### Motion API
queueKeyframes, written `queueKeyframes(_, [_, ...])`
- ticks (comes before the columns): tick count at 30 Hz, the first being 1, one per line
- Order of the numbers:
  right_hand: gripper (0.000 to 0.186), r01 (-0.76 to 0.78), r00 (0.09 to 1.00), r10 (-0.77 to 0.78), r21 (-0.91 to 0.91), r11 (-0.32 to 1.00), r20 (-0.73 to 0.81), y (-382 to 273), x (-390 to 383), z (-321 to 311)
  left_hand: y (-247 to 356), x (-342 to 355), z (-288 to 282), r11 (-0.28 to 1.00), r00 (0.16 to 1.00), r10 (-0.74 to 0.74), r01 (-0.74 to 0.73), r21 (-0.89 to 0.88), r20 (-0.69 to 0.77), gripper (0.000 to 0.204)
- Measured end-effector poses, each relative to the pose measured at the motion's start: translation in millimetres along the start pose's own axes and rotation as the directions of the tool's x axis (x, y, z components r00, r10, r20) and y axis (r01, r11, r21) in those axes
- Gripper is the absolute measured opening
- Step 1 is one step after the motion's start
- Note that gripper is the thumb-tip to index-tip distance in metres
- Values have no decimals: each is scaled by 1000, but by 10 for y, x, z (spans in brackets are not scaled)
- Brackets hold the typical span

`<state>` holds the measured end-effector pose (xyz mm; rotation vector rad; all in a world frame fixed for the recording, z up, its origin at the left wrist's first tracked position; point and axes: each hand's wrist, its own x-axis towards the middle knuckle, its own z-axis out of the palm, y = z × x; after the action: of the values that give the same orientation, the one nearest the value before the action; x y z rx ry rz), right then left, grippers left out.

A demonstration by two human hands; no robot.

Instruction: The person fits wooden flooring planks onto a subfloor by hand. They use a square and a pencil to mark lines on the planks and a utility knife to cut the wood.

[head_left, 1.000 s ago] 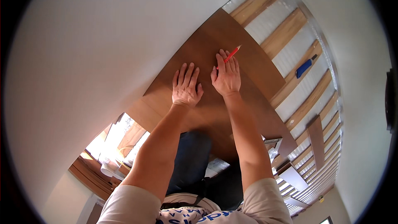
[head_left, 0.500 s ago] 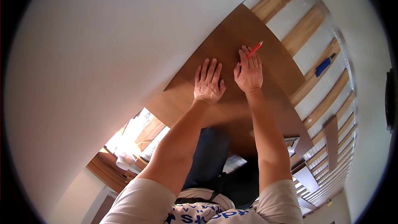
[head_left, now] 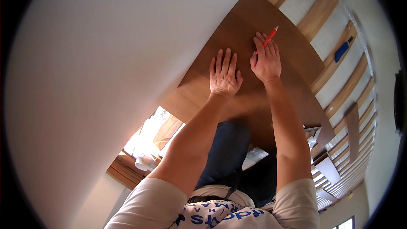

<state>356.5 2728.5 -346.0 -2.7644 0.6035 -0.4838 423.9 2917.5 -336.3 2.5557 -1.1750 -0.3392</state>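
My left hand (head_left: 225,76) lies flat on a brown wood-look board (head_left: 237,21), its fingers stretched out and pointing away from me. To its right, my right hand (head_left: 267,63) also rests on the board. A red pencil (head_left: 270,35) is held in that hand, between the fingers, with its bare wooden tip pointing up and to the right. The board's left edge runs along a pale wall (head_left: 127,38). Part of my bent leg (head_left: 224,148) in dark trousers covers the board's near part.
Wooden battens (head_left: 320,12) over silvery sheeting extend to the right. A blue-handled cutting tool (head_left: 341,51) lies on one batten. A narrow brown board piece (head_left: 352,133) rests across others. Cables and a white cylindrical object (head_left: 144,163) are at the lower left, in bright light.
The whole view has shifted, so the board, battens and hands sit higher and farther right in the picture. Both hands stay on the board, and the pencil remains in the right one.
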Motion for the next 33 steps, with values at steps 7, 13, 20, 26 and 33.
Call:
queueKeyframes(7, [55,-7,1000,7,1,1000,-9,66,-27,-20,13,31,91,999,998,38,-36,39,-41,72])
queueKeyframes(13, [58,-42,997,47,70,997,-59,29,-69,-16,-53,-4,193,993,990,81,-69,100,-118,69])
queueKeyframes(20, [54,-82,993,90,110,990,-70,-54,-628,-267,-120,-51,319,984,981,144,-128,125,-128,67])
queueKeyframes(26, [52,-106,994,105,-29,994,-29,481,-1534,-988,-89,-31,294,986,976,140,-122,115,-165,64])
queueKeyframes(33, [53,-23,985,41,107,994,-169,15,-1256,-751,-232,6,277,988,969,144,-129,87,-199,58])
